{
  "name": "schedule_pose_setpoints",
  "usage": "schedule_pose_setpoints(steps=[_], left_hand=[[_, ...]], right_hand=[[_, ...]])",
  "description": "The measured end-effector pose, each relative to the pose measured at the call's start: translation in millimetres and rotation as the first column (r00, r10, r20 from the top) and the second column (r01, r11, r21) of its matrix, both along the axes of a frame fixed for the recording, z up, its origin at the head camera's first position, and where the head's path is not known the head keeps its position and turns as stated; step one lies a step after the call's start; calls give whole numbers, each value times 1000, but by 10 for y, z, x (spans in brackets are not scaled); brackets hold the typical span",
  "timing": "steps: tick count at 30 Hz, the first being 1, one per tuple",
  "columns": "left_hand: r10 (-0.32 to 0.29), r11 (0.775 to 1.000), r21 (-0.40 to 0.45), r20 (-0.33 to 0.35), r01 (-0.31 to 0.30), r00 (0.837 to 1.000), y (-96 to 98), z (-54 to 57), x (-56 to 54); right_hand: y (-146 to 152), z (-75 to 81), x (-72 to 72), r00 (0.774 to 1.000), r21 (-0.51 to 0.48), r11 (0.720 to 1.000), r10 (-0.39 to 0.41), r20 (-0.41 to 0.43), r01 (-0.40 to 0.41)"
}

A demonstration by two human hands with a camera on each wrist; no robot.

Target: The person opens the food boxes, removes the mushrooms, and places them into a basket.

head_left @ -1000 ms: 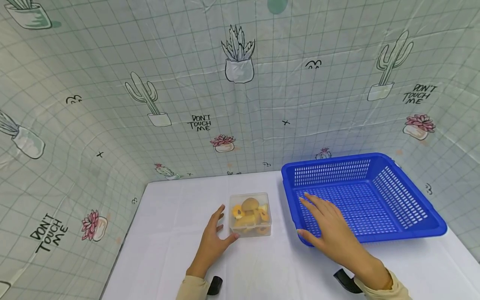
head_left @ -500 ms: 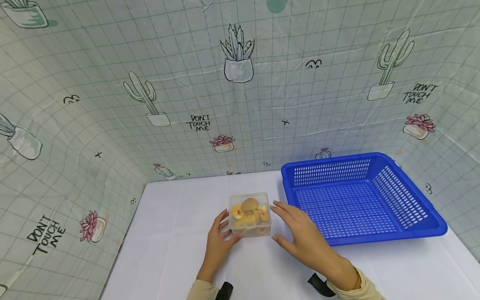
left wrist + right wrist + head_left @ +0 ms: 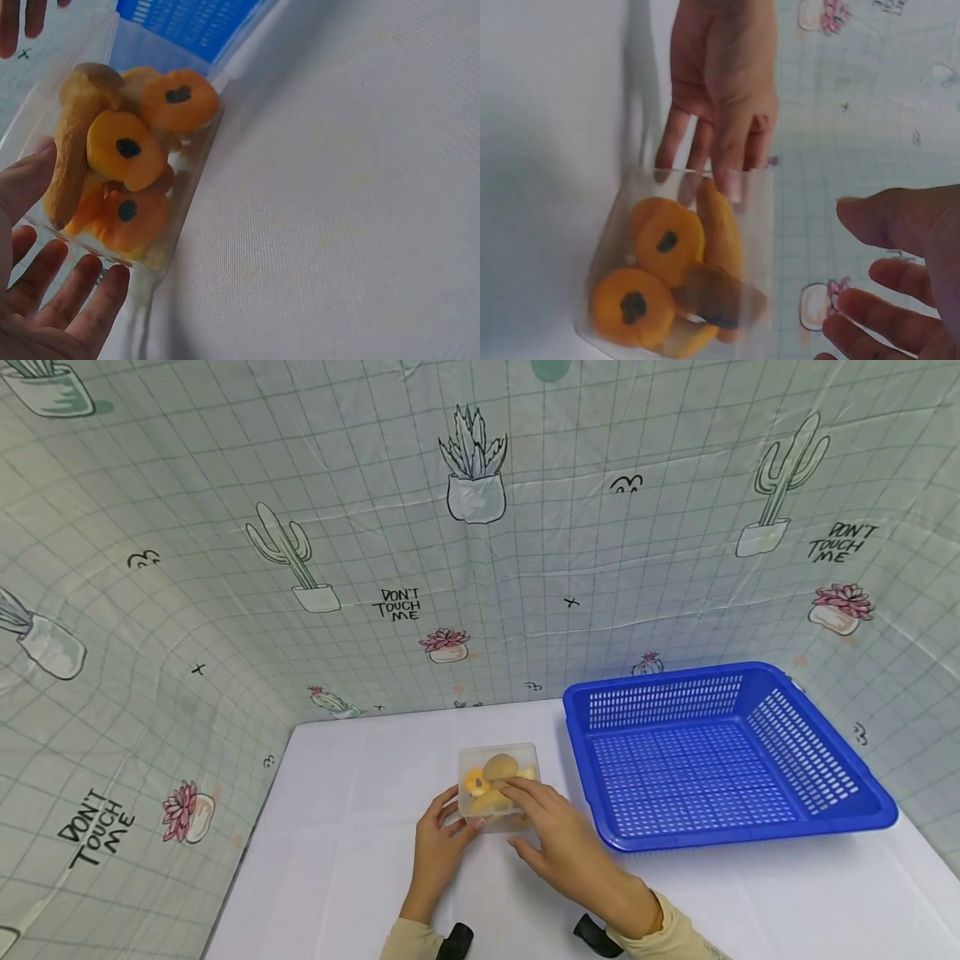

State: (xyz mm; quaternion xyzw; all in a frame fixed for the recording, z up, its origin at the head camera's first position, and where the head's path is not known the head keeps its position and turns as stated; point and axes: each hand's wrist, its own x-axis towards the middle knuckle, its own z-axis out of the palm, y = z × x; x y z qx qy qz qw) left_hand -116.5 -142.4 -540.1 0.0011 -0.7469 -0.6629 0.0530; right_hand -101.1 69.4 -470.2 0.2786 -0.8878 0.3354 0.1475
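Note:
A square clear plastic box (image 3: 474, 755) stands on the white table, filled with several small food-like pieces. Among them are orange round pieces (image 3: 630, 289) with dark centres, a long tan piece (image 3: 69, 172) and a brown rounded piece (image 3: 500, 767). My left hand (image 3: 437, 847) holds the box at its near left corner, thumb on the front wall and fingers along the left side. Above the box's right half hovers my right hand (image 3: 566, 843), fingers spread and holding nothing. In the right wrist view its fingers (image 3: 874, 319) stand apart from the box.
A blue perforated plastic basket (image 3: 727, 839) rests on the table to the right of the box. Behind and on both sides hangs a gridded cloth (image 3: 525, 552) printed with potted plants. Black straps (image 3: 596, 935) sit at both wrists.
My right hand has moved left from over the basket's edge to above the box. The left hand has come rightward onto the box's corner. The box and basket stay in place.

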Motion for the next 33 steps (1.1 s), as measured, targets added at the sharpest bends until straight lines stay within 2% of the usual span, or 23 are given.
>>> schedule_pose_setpoints(steps=[4,11,15,20,25,33], left_hand=[[-6,1000,2,8,6,1000,-6,-16,-7],[-8,1000,-17,-7,8,1000,-18,-37,-46],[-8,1000,-25,-8,7,1000,-27,-43,-58],[-10,1000,-25,5,10,1000,-35,-39,-54],[-13,1000,-13,15,13,1000,-38,-35,-55],[-11,1000,-10,28,11,1000,-53,-43,-72]], right_hand=[[-82,-84,-33,999,-15,999,-31,-17,31],[-140,-256,-142,987,-53,997,-59,-150,51],[-159,-341,-214,981,-48,997,-64,-184,56],[-189,-400,-263,969,-22,997,-82,-235,79],[-227,-434,-282,945,-35,994,-111,-309,105],[-273,-483,-277,935,-42,990,-142,-326,135]])
